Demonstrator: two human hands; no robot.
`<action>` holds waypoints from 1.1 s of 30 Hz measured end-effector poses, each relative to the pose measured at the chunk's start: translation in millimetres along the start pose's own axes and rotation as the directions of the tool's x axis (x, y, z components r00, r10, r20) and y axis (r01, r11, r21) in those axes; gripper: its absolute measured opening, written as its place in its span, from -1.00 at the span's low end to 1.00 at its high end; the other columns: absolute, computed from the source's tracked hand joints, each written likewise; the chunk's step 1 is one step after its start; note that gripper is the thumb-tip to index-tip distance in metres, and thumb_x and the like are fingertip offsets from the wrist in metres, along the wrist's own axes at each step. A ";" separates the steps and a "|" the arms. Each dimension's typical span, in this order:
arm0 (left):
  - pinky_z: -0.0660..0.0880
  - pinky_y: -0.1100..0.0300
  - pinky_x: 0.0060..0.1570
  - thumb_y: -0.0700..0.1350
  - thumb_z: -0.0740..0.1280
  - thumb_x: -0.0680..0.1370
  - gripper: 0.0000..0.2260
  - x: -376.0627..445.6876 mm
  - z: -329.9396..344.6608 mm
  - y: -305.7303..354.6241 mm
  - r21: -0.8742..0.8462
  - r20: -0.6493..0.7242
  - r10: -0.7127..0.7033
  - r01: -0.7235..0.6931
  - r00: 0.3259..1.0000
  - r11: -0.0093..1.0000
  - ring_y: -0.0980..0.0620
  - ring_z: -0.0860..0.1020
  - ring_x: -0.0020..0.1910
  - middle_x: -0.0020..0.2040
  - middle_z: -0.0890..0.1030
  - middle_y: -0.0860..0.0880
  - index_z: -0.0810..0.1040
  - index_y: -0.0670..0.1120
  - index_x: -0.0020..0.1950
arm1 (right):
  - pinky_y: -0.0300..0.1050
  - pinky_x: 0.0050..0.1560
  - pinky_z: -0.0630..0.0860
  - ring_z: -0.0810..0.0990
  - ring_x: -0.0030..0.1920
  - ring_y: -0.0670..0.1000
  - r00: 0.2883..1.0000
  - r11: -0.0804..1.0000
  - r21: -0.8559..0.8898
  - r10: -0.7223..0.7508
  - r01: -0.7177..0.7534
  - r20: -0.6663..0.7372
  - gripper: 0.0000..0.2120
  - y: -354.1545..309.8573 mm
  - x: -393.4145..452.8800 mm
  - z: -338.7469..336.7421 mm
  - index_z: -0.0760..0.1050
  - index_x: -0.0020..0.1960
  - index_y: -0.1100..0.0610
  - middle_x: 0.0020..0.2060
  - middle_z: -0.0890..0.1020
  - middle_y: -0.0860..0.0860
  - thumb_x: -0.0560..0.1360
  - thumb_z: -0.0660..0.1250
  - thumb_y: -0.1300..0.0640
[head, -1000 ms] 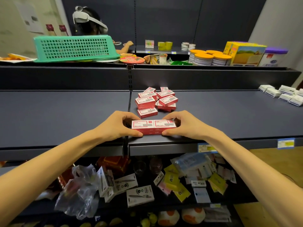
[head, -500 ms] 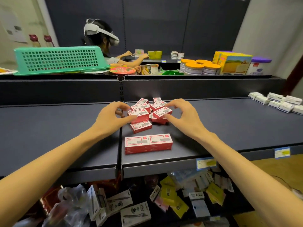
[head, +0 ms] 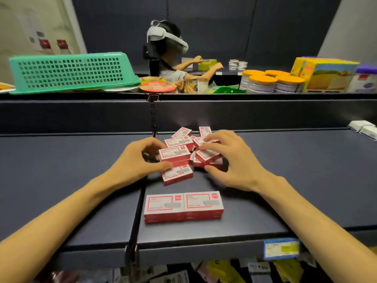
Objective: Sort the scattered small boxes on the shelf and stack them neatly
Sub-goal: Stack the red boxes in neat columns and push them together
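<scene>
Taking the loose pile of small boxes (head: 191, 148) as the landmark, it sits toward the back of the shelf (head: 71, 180), just right of the seam between the two shelf boards.

The left hand (head: 134, 162) is at the pile's left edge. Its fingers (head: 149, 144) curl over the far side of the nearest red-and-white box (head: 175, 154) while the thumb presses that box's near left corner, so it is pinched between them. The box's long axis runs left to right, across the hand's reach.

In front of the pile, toward the person, a single box (head: 177, 174) lies tilted just under the left thumb. Further forward, well apart from the pile, stands the finished stack (head: 183, 207): two columns side by side, long axes left to right, edges flush.

The right hand (head: 230, 160) is at the pile's right edge, fingers spread and arched over the tumbled boxes there, thumb low at the near side. It touches them, but I cannot tell whether it has hold of any one box.

My judgement: each hand is nearest its own side of the pile, and any lifted box must travel toward the person and stay level, long axis left to right, to match the stack.
</scene>
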State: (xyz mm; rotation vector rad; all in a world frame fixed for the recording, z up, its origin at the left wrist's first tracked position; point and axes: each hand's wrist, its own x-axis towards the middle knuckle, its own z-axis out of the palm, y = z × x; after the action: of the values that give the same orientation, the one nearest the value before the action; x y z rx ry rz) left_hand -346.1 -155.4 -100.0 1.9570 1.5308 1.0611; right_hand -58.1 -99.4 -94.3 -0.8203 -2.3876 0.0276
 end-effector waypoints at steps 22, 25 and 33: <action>0.63 0.22 -0.14 0.10 0.53 0.35 -0.61 -15.9 -0.7 11.5 -0.036 0.017 0.012 -0.012 1.000 0.999 0.09 0.65 -0.01 0.04 0.67 0.24 0.59 0.08 0.13 | 0.01 0.29 0.44 0.44 0.30 -0.02 0.993 0.993 0.026 0.112 -0.113 0.020 -0.51 -0.9 -13.0 2.5 0.52 0.36 -0.04 0.28 0.56 -0.11 0.47 0.33 -0.17; 0.61 0.28 -0.14 0.08 0.53 0.35 -0.62 -17.7 -1.4 13.4 -0.043 0.019 0.017 -0.016 1.000 0.999 0.10 0.66 0.01 0.04 0.66 0.27 0.60 0.08 0.13 | 0.04 0.29 0.46 0.45 0.31 -0.02 0.990 0.989 0.057 0.137 -0.137 0.015 -0.51 -1.9 -13.9 2.0 0.52 0.36 -0.03 0.29 0.56 -0.10 0.46 0.35 -0.15; 0.64 0.23 -0.10 0.10 0.53 0.34 -0.59 -19.2 -0.6 14.2 -0.056 0.058 -0.013 0.016 0.998 0.998 0.08 0.66 0.05 0.06 0.68 0.15 0.57 0.07 0.14 | -0.04 0.32 0.44 0.43 0.33 -0.05 0.982 0.980 0.072 0.183 -0.187 0.055 -0.48 -4.1 -14.5 1.0 0.48 0.39 -0.04 0.35 0.52 -0.10 0.46 0.32 -0.18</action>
State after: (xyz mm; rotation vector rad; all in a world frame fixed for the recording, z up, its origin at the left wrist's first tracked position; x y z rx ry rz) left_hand -339.7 -177.9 -95.1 1.9187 1.4666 1.0222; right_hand -51.9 -110.7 -102.1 -1.0128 -2.3316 0.2148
